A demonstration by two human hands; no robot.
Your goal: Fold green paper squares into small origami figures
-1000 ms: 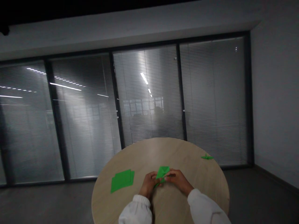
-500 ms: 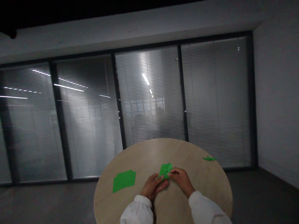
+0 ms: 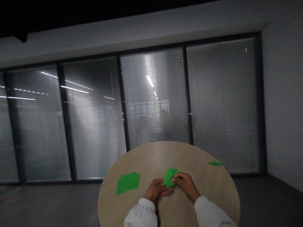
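Observation:
Between my two hands is a folded piece of green paper (image 3: 169, 176), creased and partly hidden by the fingers. My left hand (image 3: 157, 189) is closed on its lower left edge, thumb on top and fingers underneath. From the right, my right hand (image 3: 186, 183) pinches the paper's right side between thumb and fingertips. Left of my hands, flat green paper sheets (image 3: 127, 183) lie in a slightly uneven stack. A small folded green paper figure (image 3: 215, 163) with pointed ends rests near the table's far right edge.
The round wooden table (image 3: 151, 157) stands before me, its curved rim dropping off on all sides. Glass panels with blinds (image 3: 156, 126) in dark frames rise behind it. A pale wall (image 3: 281, 110) is at the right.
The green paper has turned and now shows a more pointed, slanted outline. My right hand's pinch on its right side has shifted slightly. The whole view has moved a little.

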